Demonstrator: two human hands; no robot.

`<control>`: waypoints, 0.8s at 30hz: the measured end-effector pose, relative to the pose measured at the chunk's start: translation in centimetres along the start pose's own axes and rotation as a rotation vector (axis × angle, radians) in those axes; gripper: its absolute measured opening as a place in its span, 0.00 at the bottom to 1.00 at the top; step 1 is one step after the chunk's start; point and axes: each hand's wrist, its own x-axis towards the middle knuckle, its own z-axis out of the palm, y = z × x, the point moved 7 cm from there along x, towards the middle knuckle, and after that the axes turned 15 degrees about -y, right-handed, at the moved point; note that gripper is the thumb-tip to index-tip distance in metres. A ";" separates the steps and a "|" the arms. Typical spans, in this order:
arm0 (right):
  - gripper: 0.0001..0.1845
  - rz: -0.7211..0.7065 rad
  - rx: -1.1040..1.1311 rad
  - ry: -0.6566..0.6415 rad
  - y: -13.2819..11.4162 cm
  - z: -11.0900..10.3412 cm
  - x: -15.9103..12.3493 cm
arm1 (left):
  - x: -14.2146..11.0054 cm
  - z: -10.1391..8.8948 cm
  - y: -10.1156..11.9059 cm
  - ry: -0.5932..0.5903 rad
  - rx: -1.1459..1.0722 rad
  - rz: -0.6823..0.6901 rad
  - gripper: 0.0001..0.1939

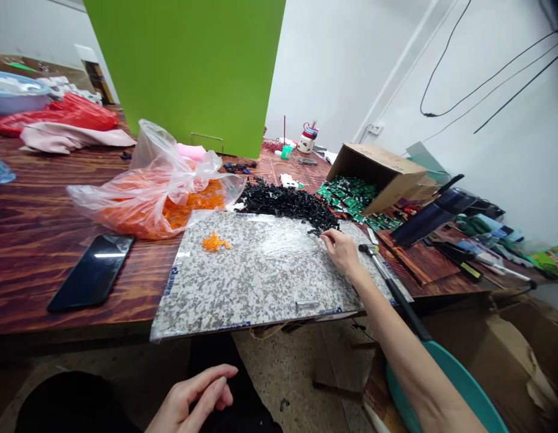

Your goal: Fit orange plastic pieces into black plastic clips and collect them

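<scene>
My right hand [342, 251] rests at the right edge of the speckled grey stone slab [234, 288], thumb and fingertips pinched together. Whatever sits between those fingertips is too small to make out. Just beyond them is a heap of small black plastic parts [288, 201]. A patch of thin silver pins [283, 240] lies to their left. Over my lap, below the table edge, my left hand [195, 400] has its fingers curled, thumb against them; I cannot see what they hold, if anything. Small orange parts [214, 242] form a little pile on the slab. A short metal rod [307, 304] lies near its front.
A clear bag of orange parts [148, 201] and a phone [93, 270] are on the left. A hammer [391, 282] lies along the slab's right side. Behind it, a tipped cardboard box [387, 168] spills green-and-white pieces [351, 195]. A teal basin [445, 373] stands below right.
</scene>
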 end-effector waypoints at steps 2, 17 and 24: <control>0.11 -0.057 0.008 0.014 -1.1 -0.5 -1.0 | 0.5 0.2 0.8 -0.011 -0.029 -0.001 0.17; 0.12 -0.175 0.060 -0.077 -0.1 1.1 1.8 | 1.4 1.9 1.5 -0.082 -0.012 -0.016 0.19; 0.10 -0.222 0.144 0.065 -2.6 -0.8 -0.2 | 1.9 1.2 3.3 -0.099 -0.048 0.021 0.18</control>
